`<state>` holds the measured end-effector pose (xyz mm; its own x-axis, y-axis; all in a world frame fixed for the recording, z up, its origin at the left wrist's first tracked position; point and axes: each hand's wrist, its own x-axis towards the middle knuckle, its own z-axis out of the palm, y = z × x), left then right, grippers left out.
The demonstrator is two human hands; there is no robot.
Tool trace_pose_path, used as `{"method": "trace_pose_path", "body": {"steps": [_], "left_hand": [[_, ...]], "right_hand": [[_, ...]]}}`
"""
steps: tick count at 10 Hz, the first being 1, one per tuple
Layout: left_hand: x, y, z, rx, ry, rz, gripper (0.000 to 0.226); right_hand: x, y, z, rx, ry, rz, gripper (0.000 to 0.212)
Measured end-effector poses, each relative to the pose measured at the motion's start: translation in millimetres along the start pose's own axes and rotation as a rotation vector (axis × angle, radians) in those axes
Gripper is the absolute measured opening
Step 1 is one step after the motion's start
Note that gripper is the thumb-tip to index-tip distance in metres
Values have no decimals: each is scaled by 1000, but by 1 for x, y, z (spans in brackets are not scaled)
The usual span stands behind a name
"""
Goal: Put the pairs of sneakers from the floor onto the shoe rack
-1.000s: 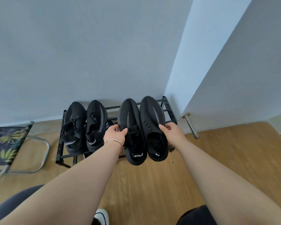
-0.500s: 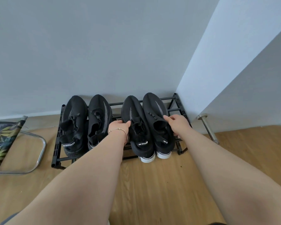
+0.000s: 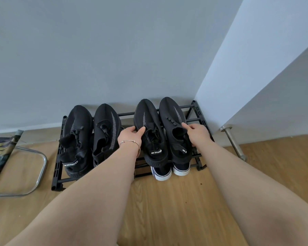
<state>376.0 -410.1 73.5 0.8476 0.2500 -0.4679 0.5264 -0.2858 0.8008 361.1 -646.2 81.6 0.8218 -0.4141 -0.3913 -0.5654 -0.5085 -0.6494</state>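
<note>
A low black metal shoe rack (image 3: 56,167) stands against the grey wall. On its top shelf's left half rests one pair of black knit sneakers (image 3: 78,139). On the right half lies a second black pair: my left hand (image 3: 132,135), with a thin bracelet, grips the left sneaker (image 3: 149,125) at its side, and my right hand (image 3: 197,134) grips the right sneaker (image 3: 174,125) at its collar. Both held sneakers sit on the rack's bars, toes toward the wall.
Heels of dark shoes with white soles (image 3: 169,172) stick out from the lower shelf. A folding stool with a chrome frame (image 3: 41,167) and leaf-print fabric stands to the left. A white panel with a metal leg (image 3: 234,141) is at the right. The floor is wood.
The right pair has gone from held above the rack's front edge to resting further back on the top shelf. My view has moved closer and lower.
</note>
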Motion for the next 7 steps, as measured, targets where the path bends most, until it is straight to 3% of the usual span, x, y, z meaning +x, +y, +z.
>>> {"method": "trace_pose_path", "body": {"steps": [3, 4, 6, 7], "left_hand": [[1, -7, -3, -42, 14, 31, 54], [2, -9, -2, 22, 7, 45, 19], [-9, 3, -10, 285, -18, 156, 35], [-12, 5, -13, 375, -1, 108, 61]], "right_hand": [[0, -7, 12, 1, 62, 34, 44], [0, -8, 11, -52, 57, 29, 43], [-8, -12, 6, -140, 66, -35, 52], [-13, -14, 1, -177, 116, -78, 46]]}}
